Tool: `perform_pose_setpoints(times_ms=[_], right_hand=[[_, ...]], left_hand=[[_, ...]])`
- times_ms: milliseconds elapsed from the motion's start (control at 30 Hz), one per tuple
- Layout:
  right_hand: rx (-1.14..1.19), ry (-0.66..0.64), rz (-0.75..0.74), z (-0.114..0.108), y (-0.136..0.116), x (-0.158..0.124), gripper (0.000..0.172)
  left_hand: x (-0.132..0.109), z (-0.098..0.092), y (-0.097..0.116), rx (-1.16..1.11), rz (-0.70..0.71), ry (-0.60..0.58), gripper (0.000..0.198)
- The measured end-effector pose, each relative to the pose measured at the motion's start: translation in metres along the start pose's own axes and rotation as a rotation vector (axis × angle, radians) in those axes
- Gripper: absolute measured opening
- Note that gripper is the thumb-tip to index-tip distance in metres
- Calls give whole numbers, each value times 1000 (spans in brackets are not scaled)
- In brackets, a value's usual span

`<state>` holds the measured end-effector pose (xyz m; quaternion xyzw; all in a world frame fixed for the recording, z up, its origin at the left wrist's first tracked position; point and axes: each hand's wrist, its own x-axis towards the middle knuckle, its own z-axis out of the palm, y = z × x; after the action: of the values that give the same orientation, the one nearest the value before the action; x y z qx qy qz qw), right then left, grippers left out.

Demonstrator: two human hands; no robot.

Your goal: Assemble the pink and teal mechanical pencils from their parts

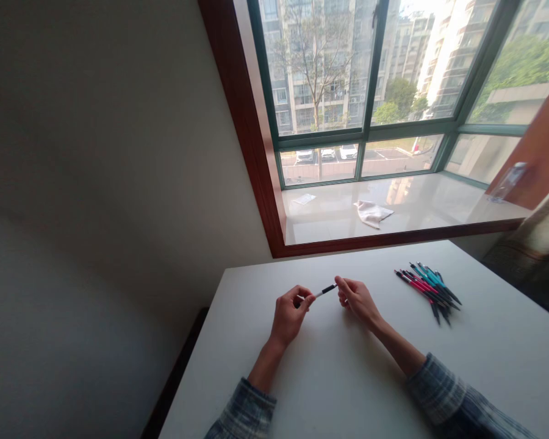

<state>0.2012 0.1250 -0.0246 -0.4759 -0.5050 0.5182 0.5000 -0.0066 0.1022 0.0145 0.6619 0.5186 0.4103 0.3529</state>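
A slim pen (328,289), part white and part black, is held between my two hands above the white table (338,390). My left hand (293,310) is closed on its white end, thumb and fingertips pinched together. At the black end, my right hand (352,296) has its thumb and curled fingers at the pen's tip. To the right of my right hand lies a loose pile of pens (430,289), pink, teal and black, with their ends pointing several ways.
Beyond the table is a window sill (329,222) with a crumpled white cloth (373,213), a small paper (304,199) and a clear object (507,182). A wall (119,183) rises at the left; a curtain (531,228) hangs at the right.
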Motion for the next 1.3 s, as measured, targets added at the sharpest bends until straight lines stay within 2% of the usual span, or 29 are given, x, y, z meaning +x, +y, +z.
perform_pose_setpoints(times_ms=[100,267,433,567,700,833,1200,1300], right_hand=[[-183,-1,-71,1,3,0,59],[-281,-112,-141,5,1,-3,56],[-297,-86,-161,7,-3,-5,57],[-338,-62,-230,6,-5,-5,54],[-355,-72,-292,4,-10,-7,44],[-274,-118,-285,2,-16,-9,36],[-245,-52,-274,3,-11,-6,41],[-286,-37,-287,0,-16,-7,40]], left_hand=[[-2,4,3,98,39,-32,22],[-7,12,8,200,98,-72,14],[-7,13,10,208,121,-68,13],[-7,13,10,192,90,-79,20],[-6,12,11,140,49,-109,27],[-6,13,13,79,34,-118,32],[-6,15,9,99,63,-129,35],[-4,16,11,120,81,-132,36]])
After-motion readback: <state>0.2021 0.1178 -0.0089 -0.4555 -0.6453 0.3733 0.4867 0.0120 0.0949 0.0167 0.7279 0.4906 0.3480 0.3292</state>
